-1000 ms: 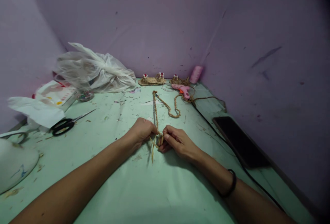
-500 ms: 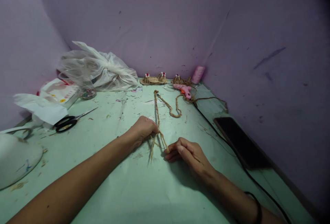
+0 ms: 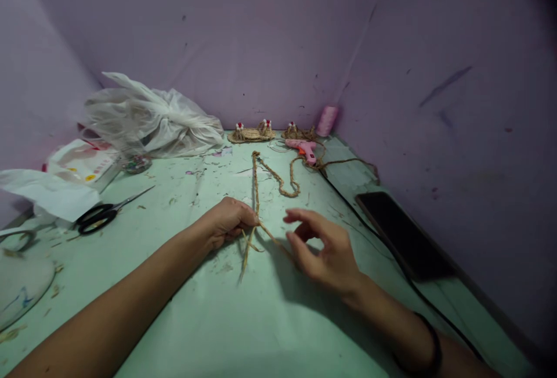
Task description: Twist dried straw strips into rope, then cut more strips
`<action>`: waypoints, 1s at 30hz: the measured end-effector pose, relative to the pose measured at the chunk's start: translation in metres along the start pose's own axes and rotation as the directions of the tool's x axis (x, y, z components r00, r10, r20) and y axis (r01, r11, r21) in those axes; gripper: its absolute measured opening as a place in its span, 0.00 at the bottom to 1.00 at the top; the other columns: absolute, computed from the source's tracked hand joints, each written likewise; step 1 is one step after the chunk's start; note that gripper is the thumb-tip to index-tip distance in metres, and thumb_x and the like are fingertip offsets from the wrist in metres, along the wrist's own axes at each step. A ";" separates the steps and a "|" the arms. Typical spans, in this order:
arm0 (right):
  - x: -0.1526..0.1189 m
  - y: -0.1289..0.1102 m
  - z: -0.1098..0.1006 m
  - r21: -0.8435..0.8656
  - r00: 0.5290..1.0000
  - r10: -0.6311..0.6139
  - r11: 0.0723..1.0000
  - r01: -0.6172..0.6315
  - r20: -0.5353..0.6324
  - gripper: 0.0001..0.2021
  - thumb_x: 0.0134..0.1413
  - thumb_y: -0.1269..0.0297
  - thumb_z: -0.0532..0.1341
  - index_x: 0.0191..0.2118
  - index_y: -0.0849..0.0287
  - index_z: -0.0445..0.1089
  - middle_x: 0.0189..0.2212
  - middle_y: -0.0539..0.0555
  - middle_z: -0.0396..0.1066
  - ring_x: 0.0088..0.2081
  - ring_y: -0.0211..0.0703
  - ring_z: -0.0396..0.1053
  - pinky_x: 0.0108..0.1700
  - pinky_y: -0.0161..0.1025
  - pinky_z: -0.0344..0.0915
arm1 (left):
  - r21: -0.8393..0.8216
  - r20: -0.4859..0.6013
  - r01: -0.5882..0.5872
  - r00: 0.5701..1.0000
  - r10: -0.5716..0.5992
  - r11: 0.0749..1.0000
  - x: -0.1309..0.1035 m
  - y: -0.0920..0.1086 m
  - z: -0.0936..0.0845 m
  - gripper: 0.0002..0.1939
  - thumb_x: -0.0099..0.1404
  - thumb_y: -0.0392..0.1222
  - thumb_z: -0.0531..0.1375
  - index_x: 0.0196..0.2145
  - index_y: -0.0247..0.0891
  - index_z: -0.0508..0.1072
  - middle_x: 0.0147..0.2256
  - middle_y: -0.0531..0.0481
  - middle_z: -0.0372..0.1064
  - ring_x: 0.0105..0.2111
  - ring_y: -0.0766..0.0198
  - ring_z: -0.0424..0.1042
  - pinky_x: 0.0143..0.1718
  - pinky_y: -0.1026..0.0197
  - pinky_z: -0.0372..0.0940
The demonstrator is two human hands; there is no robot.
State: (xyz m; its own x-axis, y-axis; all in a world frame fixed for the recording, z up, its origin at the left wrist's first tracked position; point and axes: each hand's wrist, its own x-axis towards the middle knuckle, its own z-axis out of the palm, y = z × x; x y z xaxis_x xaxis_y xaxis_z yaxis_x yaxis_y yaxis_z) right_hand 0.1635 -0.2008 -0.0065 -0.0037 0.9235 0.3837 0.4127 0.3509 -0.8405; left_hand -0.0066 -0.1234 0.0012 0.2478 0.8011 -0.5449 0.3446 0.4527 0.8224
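A braided jute cord runs down the middle of the table, its near end pinched in my left hand. Loose strands hang below that grip, with one bent sideways. Another jute strand stretches straight from the pinch to my right hand, passing behind its thumb. The thumb and forefinger of that hand are spread in a wide curve. Its other fingers are curled and mostly hidden, and the strand seems caught in them.
Black-handled scissors lie left, near tissue and a white plastic bag. Toward the back are a woven jute piece with beads, a pink glue gun and a pink roll. A phone and a black cable lie right.
My right hand has risen and shifted slightly right, its thumb and forefinger parting. One strand now stretches out straighter toward it. The left hand keeps its pinch; the whole view has shifted slightly.
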 end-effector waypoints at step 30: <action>0.020 0.009 0.033 0.435 0.728 0.553 0.583 -0.686 0.406 0.08 0.31 0.67 0.65 0.21 0.65 0.66 0.15 0.49 0.68 0.16 0.32 0.65 0.21 0.31 0.62 | -0.034 0.006 -0.006 1.000 0.007 0.999 0.002 -0.003 0.002 0.03 0.41 0.36 0.57 0.19 0.34 0.67 0.09 0.59 0.48 0.09 0.77 0.41 0.11 0.68 0.33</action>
State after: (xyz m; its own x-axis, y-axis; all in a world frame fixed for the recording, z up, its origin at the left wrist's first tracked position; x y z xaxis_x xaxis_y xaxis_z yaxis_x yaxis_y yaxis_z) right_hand 0.1368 -0.1737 -0.0188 -0.1445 0.9290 -0.3407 -0.1530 -0.3612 -0.9199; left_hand -0.0059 -0.1242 -0.0026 0.2559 0.8015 -0.5405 0.3120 0.4607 0.8309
